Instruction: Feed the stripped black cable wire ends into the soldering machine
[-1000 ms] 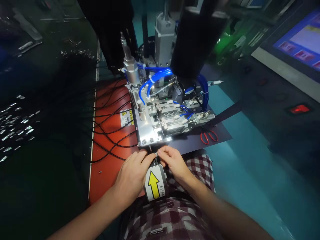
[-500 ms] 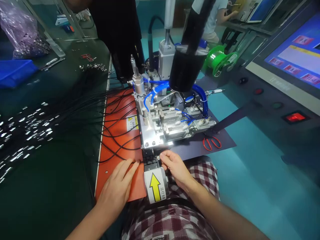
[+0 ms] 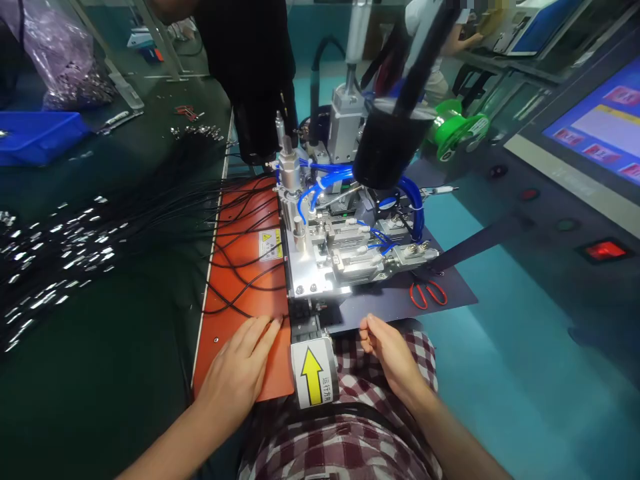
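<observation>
My left hand (image 3: 237, 367) rests on the orange plate (image 3: 235, 267), its fingertips closed on a black cable (image 3: 231, 304) at the plate's right edge. The cable runs toward a dark track (image 3: 306, 327) at the machine's front; its far end is hard to make out there. Apart from the machine, my right hand (image 3: 387, 347) hovers over my lap with curled fingers and nothing visible in them. Beside the left hand, a white label with a yellow arrow (image 3: 313, 377) covers the track's near end. Behind stands the metal machine (image 3: 345, 247) with blue air hoses (image 3: 330, 177).
Many black cables with shiny ends (image 3: 75, 247) cover the dark table at left, near a blue tray (image 3: 40, 137). Red-handled scissors (image 3: 429, 294) lie right of the machine. A green spool (image 3: 457, 130) and a screen panel (image 3: 595, 140) stand farther right. Other people are beyond.
My right hand has let go of the cable's end and drawn back to the right, away from the track. My left hand stays at nearly the same spot on the plate.
</observation>
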A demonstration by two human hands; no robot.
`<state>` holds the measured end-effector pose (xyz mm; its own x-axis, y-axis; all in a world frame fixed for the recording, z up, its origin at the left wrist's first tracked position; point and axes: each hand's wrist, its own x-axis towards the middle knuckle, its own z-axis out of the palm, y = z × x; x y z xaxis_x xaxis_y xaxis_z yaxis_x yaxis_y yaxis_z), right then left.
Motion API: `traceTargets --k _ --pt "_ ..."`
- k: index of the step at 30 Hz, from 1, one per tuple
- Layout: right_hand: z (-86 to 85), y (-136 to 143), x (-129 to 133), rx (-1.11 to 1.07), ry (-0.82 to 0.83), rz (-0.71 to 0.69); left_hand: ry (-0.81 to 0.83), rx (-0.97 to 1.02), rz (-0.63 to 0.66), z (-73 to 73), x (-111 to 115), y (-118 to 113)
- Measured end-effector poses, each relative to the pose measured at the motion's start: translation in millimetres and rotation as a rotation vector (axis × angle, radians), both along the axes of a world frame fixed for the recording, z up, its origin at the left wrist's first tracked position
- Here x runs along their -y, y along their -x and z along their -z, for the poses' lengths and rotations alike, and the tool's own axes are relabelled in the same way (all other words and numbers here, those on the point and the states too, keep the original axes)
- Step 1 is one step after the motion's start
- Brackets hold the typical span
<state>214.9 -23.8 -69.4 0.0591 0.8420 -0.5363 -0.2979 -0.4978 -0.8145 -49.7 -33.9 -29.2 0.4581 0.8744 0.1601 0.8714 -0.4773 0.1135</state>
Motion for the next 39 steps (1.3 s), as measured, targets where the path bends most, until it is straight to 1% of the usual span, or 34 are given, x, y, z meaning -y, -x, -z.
traceTargets --k 3,4,6,7,9,10,11,12,13,15,16,18,20,22,25,27,28,29,31,33,35,36,37,39 --pt "-0.8 -2.8 3.1 0.002 0.012 0.009 0.067 0.054 -0.025 -11.4 -21.1 -5.6" --pt "-1.6 -3.5 3.9 0.002 0.018 0.014 0.112 0.081 0.006 -18.1 -27.9 -4.0" --pt "-4.0 -6.7 5.9 0.009 0.031 0.01 0.163 0.071 0.037 -36.2 -35.5 6.7" --pt "-5.6 -9.6 7.2 0.016 0.035 0.017 0.2 0.067 0.074 -47.3 -34.9 15.2" --pt "-9.6 -17.2 10.1 0.026 0.05 -0.002 0.384 0.049 0.25 -69.9 -23.9 34.5" --pt "-12.0 -20.9 11.7 0.044 0.044 0.003 0.449 -0.021 0.347 -79.6 -14.8 43.8" --pt "-14.6 -23.8 13.1 0.06 0.043 -0.002 0.488 -0.12 0.431 -86.9 -4.5 52.1" --pt "-17.5 -25.3 14.3 0.057 0.058 -0.041 0.483 -0.218 0.489 -91.3 5.9 58.9" --pt "-20.6 -25.3 15.1 0.069 0.056 -0.034 0.465 -0.311 0.525 -92.9 15.4 64.0" --pt "-27.5 -20.9 15.7 0.073 0.056 -0.053 0.396 -0.427 0.572 -89.4 28.9 68.7" --pt "-31.2 -17.4 15.6 0.071 0.053 -0.06 0.372 -0.46 0.582 -86.0 32.2 68.7" --pt "-38.4 -10.6 15.3 0.056 0.054 -0.085 0.365 -0.481 0.573 -80.5 32.3 65.5" --pt "-45.0 -6.9 15.9 0.05 0.056 -0.111 0.434 -0.435 0.524 -81.0 25.7 61.8" --pt "-50.3 -7.1 17.5 0.063 0.053 -0.131 0.566 -0.305 0.448 -88.5 15.7 60.2" --pt "-55.5 -9.9 19.6 0.082 0.042 -0.15 0.767 -0.04 0.277 -105.5 0.8 61.7" --pt "-57.3 -9.3 19.0 0.087 0.01 -0.164 0.832 0.153 0.178 -112.3 -6.4 61.1" --pt "-57.8 -7.8 17.9 0.092 -0.015 -0.17 0.817 0.264 0.126 -112.5 -8.8 59.1" --pt "-58.1 -5.6 16.6 0.094 -0.045 -0.18 0.781 0.383 0.075 -110.2 -10.4 55.6" --pt "-58.7 0.2 13.4 0.087 -0.093 -0.195 0.716 0.578 -0.013 -99.1 -11.2 44.6" --pt "-58.8 5.8 10.8 0.057 -0.136 -0.226 0.744 0.708 -0.046 -83.0 -9.6 30.8" --pt "-58.3 9.4 9.7 0.01 -0.168 -0.272 0.829 0.764 -0.024 -67.9 -7.1 19.6" --pt "-57.8 10.2 9.9 -0.012 -0.174 -0.296 0.844 0.789 -0.021 -62.2 -5.9 16.2" --pt "-57.3 10.3 10.5 -0.032 -0.179 -0.322 0.864 0.807 -0.028 -58.2 -5.0 14.7" --pt "-56.6 9.2 12.9 -0.053 -0.192 -0.364 0.903 0.837 -0.082 -54.9 -3.5 16.2"
